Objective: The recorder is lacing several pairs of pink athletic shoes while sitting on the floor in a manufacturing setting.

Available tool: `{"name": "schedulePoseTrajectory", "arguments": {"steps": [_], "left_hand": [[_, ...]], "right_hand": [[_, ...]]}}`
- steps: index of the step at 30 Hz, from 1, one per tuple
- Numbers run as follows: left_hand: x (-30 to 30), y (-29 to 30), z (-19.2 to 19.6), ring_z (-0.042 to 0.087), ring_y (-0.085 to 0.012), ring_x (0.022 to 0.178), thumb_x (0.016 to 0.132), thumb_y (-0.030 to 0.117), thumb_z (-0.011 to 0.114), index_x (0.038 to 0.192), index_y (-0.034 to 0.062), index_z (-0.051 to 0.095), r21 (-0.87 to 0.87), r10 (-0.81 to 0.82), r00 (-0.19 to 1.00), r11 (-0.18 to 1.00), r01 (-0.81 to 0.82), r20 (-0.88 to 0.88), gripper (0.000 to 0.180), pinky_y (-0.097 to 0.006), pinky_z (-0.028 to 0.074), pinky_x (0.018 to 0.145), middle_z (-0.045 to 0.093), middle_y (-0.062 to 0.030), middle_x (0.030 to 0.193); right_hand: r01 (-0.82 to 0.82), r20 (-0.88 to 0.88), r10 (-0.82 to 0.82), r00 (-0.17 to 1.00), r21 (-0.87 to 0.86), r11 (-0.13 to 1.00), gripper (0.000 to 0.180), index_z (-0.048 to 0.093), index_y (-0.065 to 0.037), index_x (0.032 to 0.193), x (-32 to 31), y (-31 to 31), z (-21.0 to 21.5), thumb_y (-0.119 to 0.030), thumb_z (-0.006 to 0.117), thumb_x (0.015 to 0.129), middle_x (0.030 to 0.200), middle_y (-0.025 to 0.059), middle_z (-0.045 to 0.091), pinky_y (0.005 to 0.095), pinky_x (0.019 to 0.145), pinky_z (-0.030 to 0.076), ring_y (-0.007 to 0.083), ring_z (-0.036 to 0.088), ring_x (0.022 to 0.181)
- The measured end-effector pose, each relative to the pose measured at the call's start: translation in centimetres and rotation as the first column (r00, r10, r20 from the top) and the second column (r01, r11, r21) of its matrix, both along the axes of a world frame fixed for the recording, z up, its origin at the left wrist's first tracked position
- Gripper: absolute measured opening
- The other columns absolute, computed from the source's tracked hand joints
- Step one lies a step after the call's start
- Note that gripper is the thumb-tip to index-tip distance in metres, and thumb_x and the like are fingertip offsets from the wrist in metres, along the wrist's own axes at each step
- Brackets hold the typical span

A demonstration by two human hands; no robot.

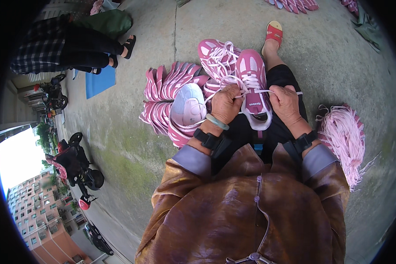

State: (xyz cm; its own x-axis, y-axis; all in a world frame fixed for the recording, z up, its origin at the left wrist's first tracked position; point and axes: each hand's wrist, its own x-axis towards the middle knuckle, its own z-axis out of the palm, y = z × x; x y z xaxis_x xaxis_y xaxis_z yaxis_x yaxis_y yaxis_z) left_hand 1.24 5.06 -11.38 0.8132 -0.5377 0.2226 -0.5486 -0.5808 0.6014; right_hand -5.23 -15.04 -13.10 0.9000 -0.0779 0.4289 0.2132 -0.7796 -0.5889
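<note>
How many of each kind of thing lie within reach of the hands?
Shoe held by left hand and right hand: 1
Other laced shoes: 1
Piles of pink shoe uppers: 1
Shoes lying sole-up: 1
Bundles of pink laces: 1
Total: 5

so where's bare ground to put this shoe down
Bare concrete lies left of the shoe-upper pile, and more between the red sandal and the lace bundle. The lap is crowded: both hands lacing the pink shoe.
</note>
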Motion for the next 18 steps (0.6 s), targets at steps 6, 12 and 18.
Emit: {"name": "schedulePoseTrajectory", "arguments": {"steps": [6,12,18], "left_hand": [[-1.6,1.6,3.6,0.057,-0.032,0.068,0.065,0.014,0.068,0.067,-0.0011,0.055,0.002,-0.147,0.946,0.988,0.154,-0.291,0.021,-0.036,0.045,0.061,0.057,-0.0152,0.087],[-2.9,8.3,6.9,0.058,-0.0333,0.07,0.074,0.019,0.061,0.069,0.0007,0.057,0.226,-0.277,0.948,0.924,0.307,-0.157,0.02,-0.037,0.047,0.063,0.056,-0.0149,0.096],[-4.6,16.9,8.2,0.058,-0.0327,0.069,0.078,0.022,0.056,0.073,0.0065,0.058,0.645,0.017,1.0,0.764,-0.002,-0.018,0.016,-0.041,0.047,0.059,0.056,-0.0119,0.099]], "right_hand": [[-0.006,0.034,0.005,0.999,0.042,0.999,0.012,0.056,-0.005,0.082,-0.3,-0.1,0.2,-0.01,0.053,0.071,0.075,0.0096,0.062,0.0338,0.067,0.039,0.0249,0.057,0.067],[-0.031,0.03,0.031,0.999,-0.007,1.0,0.009,0.054,-0.006,0.078,-0.4,0.0,0.3,-0.014,0.053,0.075,0.071,0.0082,0.06,0.0345,0.064,0.038,0.0253,0.056,0.065],[-0.029,-0.006,0.029,1.0,-0.071,0.997,0.009,0.058,-0.006,0.081,-1.1,-1.2,0.1,-0.012,0.056,0.076,0.075,0.0093,0.061,0.0339,0.063,0.04,0.0252,0.058,0.067]]}}
